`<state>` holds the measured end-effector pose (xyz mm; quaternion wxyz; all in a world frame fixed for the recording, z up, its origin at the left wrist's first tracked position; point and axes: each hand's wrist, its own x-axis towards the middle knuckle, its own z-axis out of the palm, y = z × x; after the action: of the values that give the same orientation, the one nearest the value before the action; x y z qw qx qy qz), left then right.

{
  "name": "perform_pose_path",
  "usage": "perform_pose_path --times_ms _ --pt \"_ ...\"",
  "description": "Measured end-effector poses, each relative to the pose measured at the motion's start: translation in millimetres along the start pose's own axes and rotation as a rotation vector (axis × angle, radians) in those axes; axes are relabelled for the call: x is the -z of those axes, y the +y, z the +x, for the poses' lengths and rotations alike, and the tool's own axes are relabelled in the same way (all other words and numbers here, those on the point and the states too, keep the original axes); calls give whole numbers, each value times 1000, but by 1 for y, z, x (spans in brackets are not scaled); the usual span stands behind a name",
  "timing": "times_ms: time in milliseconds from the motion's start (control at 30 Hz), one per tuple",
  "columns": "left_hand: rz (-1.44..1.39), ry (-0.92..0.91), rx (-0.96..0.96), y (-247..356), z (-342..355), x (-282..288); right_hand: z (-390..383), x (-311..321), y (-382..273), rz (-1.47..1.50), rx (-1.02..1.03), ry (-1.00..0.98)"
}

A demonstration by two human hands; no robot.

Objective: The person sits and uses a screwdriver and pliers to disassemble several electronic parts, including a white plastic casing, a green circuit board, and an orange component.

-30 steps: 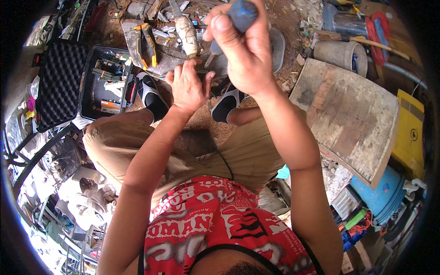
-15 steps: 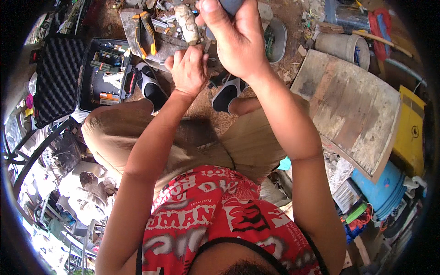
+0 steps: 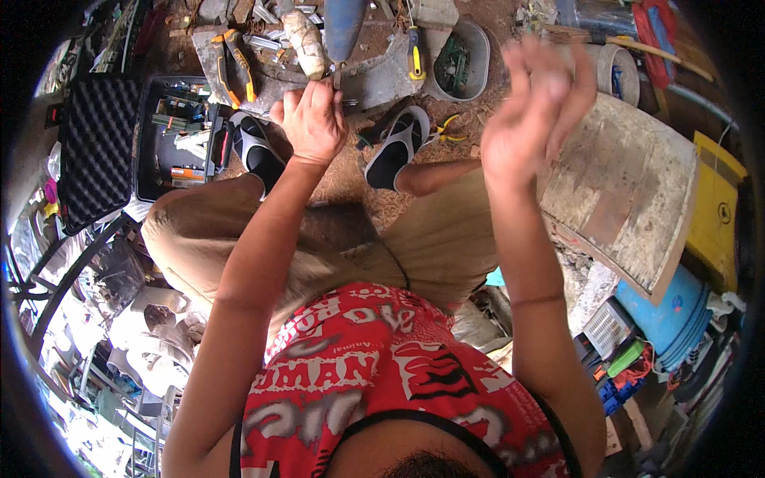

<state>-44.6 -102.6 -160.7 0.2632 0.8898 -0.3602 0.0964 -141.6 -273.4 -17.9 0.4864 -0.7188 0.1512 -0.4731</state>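
Observation:
My left hand point(image 3: 311, 121) has curled fingers at the front edge of a battered grey slab point(image 3: 377, 84), around a small metal piece I cannot make out, just beneath the tip of a blue tool point(image 3: 344, 28). A pale, wrapped handle point(image 3: 303, 44) lies left of that tool. My right hand point(image 3: 540, 103) is blurred and empty, fingers apart, out to the right. On the slab are orange-and-black pliers point(image 3: 244, 76) and a yellow-and-black screwdriver point(image 3: 414, 54).
An open black case point(image 3: 171, 147) with foam lid sits left. A tub point(image 3: 468, 64) of green boards, a bucket point(image 3: 619, 80), a wooden board point(image 3: 617, 191) and blue buckets point(image 3: 661, 319) are right. Yellow pliers point(image 3: 446, 131) lie beside my right shoe point(image 3: 386, 163).
My right hand has let go of the blue tool and swung right, opening. The blue tool stays by my left fingers. The yellow screwdriver and yellow pliers have come into sight.

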Motion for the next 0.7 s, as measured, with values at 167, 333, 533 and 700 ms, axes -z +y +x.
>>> perform_pose_path --times_ms 167,333,533,700 --pt "-10 4 -24 -2 2 -3 -141 23 50 -38 -809 228" --pt "2 -15 -28 1 5 -2 -256 -7 210 -948 -788 -801" --pt "-31 27 -82 -7 -2 -7 -254 -32 247 -824 -1477 -396" --pt "-398 -8 -66 -4 -1 -8 -255 -49 294 -753 -1629 -322"
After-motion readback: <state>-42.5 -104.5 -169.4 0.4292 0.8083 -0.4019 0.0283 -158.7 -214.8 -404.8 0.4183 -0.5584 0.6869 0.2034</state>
